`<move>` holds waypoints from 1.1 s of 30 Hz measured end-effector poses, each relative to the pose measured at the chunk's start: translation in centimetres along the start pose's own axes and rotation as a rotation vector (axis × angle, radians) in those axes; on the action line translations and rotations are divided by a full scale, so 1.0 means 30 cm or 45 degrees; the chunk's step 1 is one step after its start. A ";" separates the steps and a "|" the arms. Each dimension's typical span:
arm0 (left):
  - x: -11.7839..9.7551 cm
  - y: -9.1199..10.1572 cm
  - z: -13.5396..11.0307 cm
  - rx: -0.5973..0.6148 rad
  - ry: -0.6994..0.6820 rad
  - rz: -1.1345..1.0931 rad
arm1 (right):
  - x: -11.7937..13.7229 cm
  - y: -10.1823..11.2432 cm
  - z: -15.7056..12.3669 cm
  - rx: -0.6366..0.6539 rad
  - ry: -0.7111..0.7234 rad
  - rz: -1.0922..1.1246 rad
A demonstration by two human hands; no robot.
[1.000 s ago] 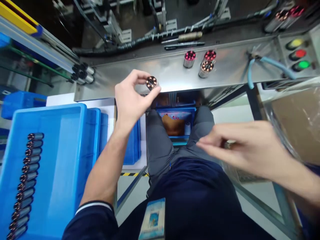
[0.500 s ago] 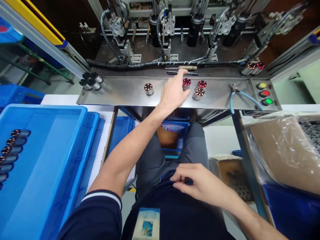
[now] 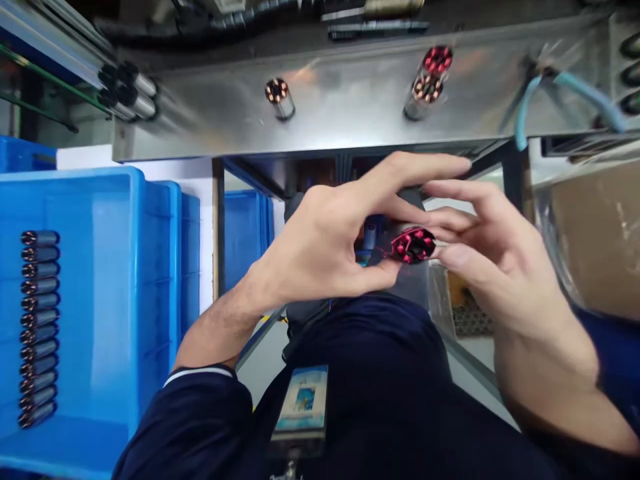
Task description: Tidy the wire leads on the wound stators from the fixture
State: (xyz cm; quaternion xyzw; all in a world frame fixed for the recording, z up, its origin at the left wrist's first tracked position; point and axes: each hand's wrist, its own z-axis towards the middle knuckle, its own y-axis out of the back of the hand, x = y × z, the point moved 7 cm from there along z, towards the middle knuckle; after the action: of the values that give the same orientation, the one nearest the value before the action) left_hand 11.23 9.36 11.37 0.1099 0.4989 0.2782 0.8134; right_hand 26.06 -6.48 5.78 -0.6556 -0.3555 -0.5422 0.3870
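Observation:
My left hand [image 3: 325, 240] and my right hand [image 3: 495, 260] meet in front of my body, holding a small cylinder with red wire windings [image 3: 413, 245] between their fingers. Loose red wire shows at its end, and the fingers hide part of its body. On the steel panel [image 3: 350, 110] beyond my hands stands a copper-wound cylinder [image 3: 279, 98]. Further right, a copper-wound cylinder [image 3: 426, 88] stands close to a red-wound one [image 3: 437, 60].
A blue plastic tray [image 3: 75, 175] at the left holds a long row of cylinders [image 3: 39, 327]. Pliers with blue handles [image 3: 565, 100] lie on the panel's right. Tools lie behind the panel. A plastic-wrapped cardboard box [image 3: 595, 233] stands at the right.
A red-wound cylinder has left the steel panel and is now held between both hands. My right hand has risen from my waist to join my left, and the view has tilted down.

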 end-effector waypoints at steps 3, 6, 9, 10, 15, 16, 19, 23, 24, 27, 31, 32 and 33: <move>-0.016 -0.029 -0.054 -0.054 0.081 -0.009 | -0.022 -0.073 0.023 0.156 -0.149 0.057; -0.015 -0.006 -0.122 -0.349 0.068 0.092 | -0.036 -0.079 0.026 0.101 -0.166 0.144; -0.021 0.006 -0.178 -0.514 0.095 0.204 | -0.065 -0.072 0.024 0.071 -0.228 0.198; -0.018 0.003 -0.187 -0.502 0.135 0.229 | -0.075 -0.073 0.024 0.079 -0.251 0.203; 0.052 0.006 -0.226 -0.422 0.251 0.372 | -0.109 -0.070 0.025 0.059 -0.276 0.211; 0.083 0.021 -0.247 -0.509 0.288 0.375 | -0.120 -0.065 0.025 0.015 -0.287 0.222; 0.179 0.044 -0.333 -0.894 0.471 0.239 | -0.160 -0.057 0.031 -0.134 -0.298 0.251; 0.208 -0.082 -0.351 -0.967 0.559 -0.073 | -0.215 -0.086 0.052 -0.188 -0.238 0.255; 0.200 -0.121 -0.338 -0.956 0.541 -0.150 | -0.226 -0.097 0.057 -0.191 -0.221 0.245; 0.189 -0.199 -0.310 -1.047 0.461 -0.328 | -0.256 -0.129 0.068 -0.201 -0.192 0.223; 0.215 -0.227 -0.320 -1.233 0.509 -0.341 | -0.292 -0.156 0.067 -0.242 -0.176 0.183; 0.234 -0.236 -0.326 -1.245 0.583 -0.391 | -0.302 -0.161 0.066 -0.246 -0.173 0.167; 0.259 -0.251 -0.332 -1.238 0.671 -0.499 | -0.312 -0.166 0.064 -0.244 -0.172 0.159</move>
State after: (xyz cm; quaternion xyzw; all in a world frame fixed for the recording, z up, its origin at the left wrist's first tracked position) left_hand 7.83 6.57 -2.65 -0.4431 0.5105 0.3376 0.6550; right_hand 20.99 -2.97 -3.05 -0.7455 -0.2857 -0.5031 0.3307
